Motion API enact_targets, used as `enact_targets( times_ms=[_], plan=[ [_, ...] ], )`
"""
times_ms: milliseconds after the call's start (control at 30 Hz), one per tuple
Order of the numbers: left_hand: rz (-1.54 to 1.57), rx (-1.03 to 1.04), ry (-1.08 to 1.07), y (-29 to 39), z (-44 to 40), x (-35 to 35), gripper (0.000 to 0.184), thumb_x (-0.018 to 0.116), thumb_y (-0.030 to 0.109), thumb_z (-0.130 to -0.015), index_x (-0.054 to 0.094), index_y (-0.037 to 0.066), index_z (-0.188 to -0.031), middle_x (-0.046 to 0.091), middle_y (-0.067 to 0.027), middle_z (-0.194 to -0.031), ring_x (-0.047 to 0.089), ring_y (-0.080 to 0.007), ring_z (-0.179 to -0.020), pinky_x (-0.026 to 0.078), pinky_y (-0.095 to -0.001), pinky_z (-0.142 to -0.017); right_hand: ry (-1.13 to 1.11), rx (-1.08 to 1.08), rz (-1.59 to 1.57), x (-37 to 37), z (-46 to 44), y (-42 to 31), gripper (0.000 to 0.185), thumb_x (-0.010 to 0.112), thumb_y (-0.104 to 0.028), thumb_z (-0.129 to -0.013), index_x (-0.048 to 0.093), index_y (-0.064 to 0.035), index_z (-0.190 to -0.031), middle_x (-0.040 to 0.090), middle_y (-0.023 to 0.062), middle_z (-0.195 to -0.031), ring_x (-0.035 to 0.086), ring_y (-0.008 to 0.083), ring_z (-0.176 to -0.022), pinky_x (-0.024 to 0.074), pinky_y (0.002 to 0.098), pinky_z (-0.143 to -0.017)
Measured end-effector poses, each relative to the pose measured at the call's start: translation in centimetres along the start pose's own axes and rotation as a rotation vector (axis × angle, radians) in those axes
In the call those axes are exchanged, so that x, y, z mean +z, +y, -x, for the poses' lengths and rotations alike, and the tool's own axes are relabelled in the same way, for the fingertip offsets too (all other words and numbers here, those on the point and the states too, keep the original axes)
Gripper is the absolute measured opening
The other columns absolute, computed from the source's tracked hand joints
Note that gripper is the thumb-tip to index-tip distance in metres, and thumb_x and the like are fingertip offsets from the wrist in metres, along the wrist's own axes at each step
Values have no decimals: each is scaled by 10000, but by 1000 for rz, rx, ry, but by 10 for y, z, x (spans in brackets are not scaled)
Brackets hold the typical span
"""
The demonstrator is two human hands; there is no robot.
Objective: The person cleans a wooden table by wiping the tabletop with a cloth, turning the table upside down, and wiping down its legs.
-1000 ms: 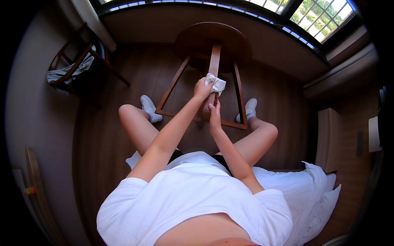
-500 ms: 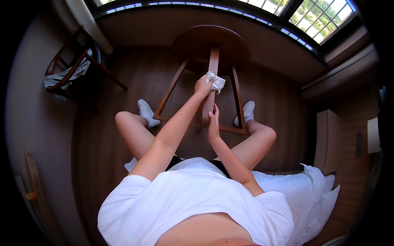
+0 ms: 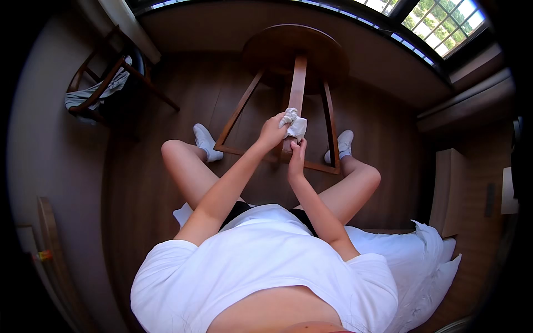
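Note:
A round wooden table (image 3: 266, 45) is tipped on its side, its top at the far end and its legs pointing toward me. My left hand (image 3: 273, 131) is closed on a crumpled white cloth (image 3: 297, 127), pressed around the table's middle leg (image 3: 298, 86). Just below the cloth, my right hand (image 3: 297, 155) holds the near end of that same leg, fingers upward along its right side. Wooden frame pieces slope down on both sides of the leg.
At the left stands a dark wooden chair (image 3: 102, 83) with a grey-white cloth draped on it. My white shoes (image 3: 206, 142) flank the table frame. White bedding (image 3: 388, 255) lies at the right. A barred window spans the top.
My left hand and the cloth have slid down the leg, nearer to my right hand. The whole view has shifted slightly.

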State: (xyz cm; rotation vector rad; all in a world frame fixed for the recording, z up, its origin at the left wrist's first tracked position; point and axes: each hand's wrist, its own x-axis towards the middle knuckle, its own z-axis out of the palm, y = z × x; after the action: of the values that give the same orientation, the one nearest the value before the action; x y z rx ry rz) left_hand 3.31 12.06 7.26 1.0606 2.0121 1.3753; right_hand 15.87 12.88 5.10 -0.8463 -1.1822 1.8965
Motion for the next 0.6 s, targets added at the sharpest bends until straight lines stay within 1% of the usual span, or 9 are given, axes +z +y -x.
enact_targets(
  times_ms=[100, 167, 233, 267, 333, 400, 467, 533, 600],
  plan=[
    [-7, 38, 35, 2, -6, 5, 340, 567, 146, -803, 561, 37, -1124, 632, -166, -983, 612, -286, -924, 462, -334, -789, 5, 4, 21, 0, -1, 3, 455, 447, -243, -847, 342, -7, -1222, 406, 107, -1174, 383, 192, -1095, 272, 308, -971],
    [-53, 23, 71, 6, -16, 9, 372, 565, 148, -787, 544, 64, -1149, 614, -199, -977, 585, -357, -919, 462, -404, -783, 12, 8, 43, -3, -1, 3, 459, 445, -243, -847, 341, -3, -1224, 404, 114, -1186, 380, 198, -1109, 267, 311, -979],
    [-100, 41, 79, 3, -30, 13, 375, 555, 158, -793, 537, 68, -1156, 613, -204, -972, 582, -366, -910, 461, -414, -781, -4, -15, 56, 1, 0, -3, 489, 445, -243, -841, 327, 3, -1247, 386, 133, -1234, 354, 216, -1165, 244, 320, -1004],
    [-148, 55, 89, 2, -37, 15, 378, 546, 168, -798, 529, 71, -1163, 611, -209, -967, 580, -376, -901, 459, -424, -779, 1, -19, 57, 0, 0, -4, 489, 445, -243, -841, 327, 3, -1247, 386, 133, -1234, 354, 216, -1165, 244, 320, -1004],
    [-186, 39, 86, 1, -49, 21, 378, 539, 182, -802, 526, 76, -1164, 613, -210, -958, 581, -381, -893, 458, -431, -778, -26, -25, 74, -2, 0, -4, 524, 441, -243, -837, 304, 4, -1279, 360, 146, -1278, 324, 230, -1210, 222, 326, -1023],
    [-228, 23, 89, -3, -57, 25, 377, 532, 195, -806, 523, 80, -1166, 614, -212, -948, 582, -386, -886, 457, -438, -777, -23, -8, 80, -2, 3, -8, 535, 437, -240, -836, 295, 8, -1288, 347, 151, -1293, 312, 235, -1224, 214, 328, -1028],
    [-232, -39, 100, -4, -71, 28, 371, 525, 210, -812, 521, 76, -1159, 611, -214, -965, 577, -385, -903, 453, -439, -786, -36, -12, 85, -1, -1, -12, 546, 432, -238, -835, 286, 12, -1297, 334, 155, -1308, 300, 240, -1238, 206, 330, -1034],
    [-189, -20, 97, -14, -85, 29, 371, 525, 213, -814, 520, 75, -1158, 607, -213, -979, 574, -382, -914, 452, -437, -793, -30, 0, 113, -3, -1, -9, 553, 422, -231, -834, 274, 22, -1302, 318, 164, -1328, 280, 244, -1259, 190, 331, -1043],
    [-145, -40, 62, -21, -92, 31, 372, 524, 222, -818, 519, 74, -1160, 599, -208, -1019, 565, -375, -943, 447, -427, -809, -29, -34, 123, -3, -2, -9, 553, 419, -228, -835, 270, 24, -1304, 312, 167, -1334, 272, 246, -1267, 185, 333, -1046]
  ],
)
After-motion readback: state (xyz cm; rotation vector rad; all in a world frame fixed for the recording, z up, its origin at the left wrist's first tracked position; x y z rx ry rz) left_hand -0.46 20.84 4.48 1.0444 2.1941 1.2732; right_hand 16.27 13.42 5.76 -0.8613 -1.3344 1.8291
